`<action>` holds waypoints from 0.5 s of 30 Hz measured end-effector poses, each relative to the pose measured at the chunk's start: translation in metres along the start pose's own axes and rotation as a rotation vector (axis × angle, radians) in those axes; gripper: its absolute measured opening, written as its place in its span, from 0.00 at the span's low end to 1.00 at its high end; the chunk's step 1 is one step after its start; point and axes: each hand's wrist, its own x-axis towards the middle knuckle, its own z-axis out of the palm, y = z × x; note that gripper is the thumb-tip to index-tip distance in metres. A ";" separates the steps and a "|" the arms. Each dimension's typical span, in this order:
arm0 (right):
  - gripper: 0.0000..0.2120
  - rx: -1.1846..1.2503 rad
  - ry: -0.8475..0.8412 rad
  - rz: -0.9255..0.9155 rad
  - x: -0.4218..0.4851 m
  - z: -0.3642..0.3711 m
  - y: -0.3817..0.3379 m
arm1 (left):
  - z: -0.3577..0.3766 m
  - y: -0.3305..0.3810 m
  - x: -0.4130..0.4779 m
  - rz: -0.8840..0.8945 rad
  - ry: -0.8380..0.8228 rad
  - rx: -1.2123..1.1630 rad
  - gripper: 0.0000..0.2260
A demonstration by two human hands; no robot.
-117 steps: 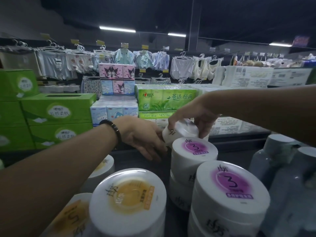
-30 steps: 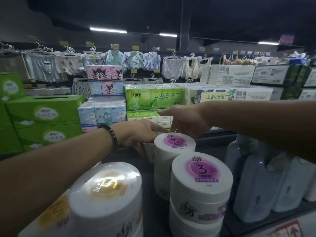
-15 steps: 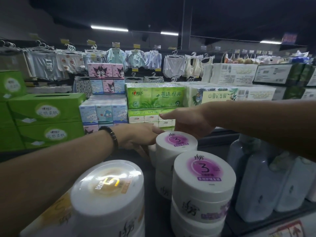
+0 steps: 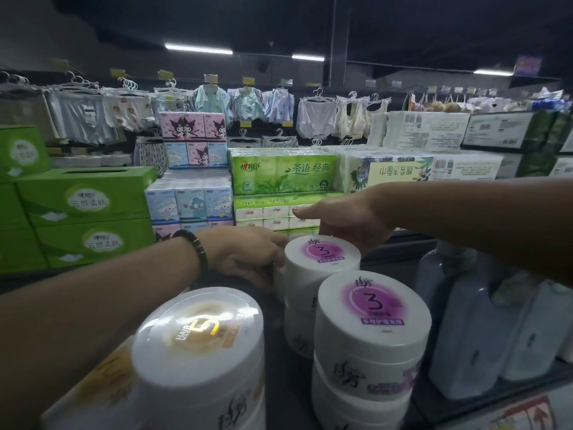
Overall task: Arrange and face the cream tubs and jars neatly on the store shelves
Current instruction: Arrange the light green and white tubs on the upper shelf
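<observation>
Mid-frame, rear purple-lid tub (image 4: pixel 322 256) on shelf: left hand (image 4: pixel 245 259) fingers curve round its side; right hand (image 4: pixel 350 221) fingers hidden behind, can't tell grip. Front purple stack (image 4: pixel 372 308) looks faced; gold-lid tubs (image 4: pixel 198 333), lower left, prob. not yet.

The purple-labelled tubs (image 4: pixel 373 308) are white with round magenta lid patches and a dark 3, the gold-labelled tub (image 4: pixel 198 330) white with glossy orange-gold, among pale lavender-grey bottles (image 4: pixel 474 321), bright green tissue boxes (image 4: pixel 86 197), pink and pale-blue cartoon-printed packs (image 4: pixel 192 141) and a black beaded bracelet (image 4: pixel 195 246).
</observation>
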 end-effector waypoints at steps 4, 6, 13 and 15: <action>0.40 -0.022 0.002 0.003 0.001 0.001 0.001 | 0.001 -0.001 0.000 0.004 0.009 -0.007 0.23; 0.40 -0.027 0.001 0.003 0.001 0.002 0.001 | 0.001 -0.001 -0.001 0.004 0.001 -0.018 0.22; 0.40 -0.032 -0.006 -0.007 0.000 0.002 0.000 | -0.001 -0.003 0.000 -0.007 -0.035 -0.070 0.21; 0.40 -0.046 -0.011 -0.004 -0.001 0.002 -0.001 | -0.002 -0.004 0.001 -0.014 -0.028 -0.072 0.22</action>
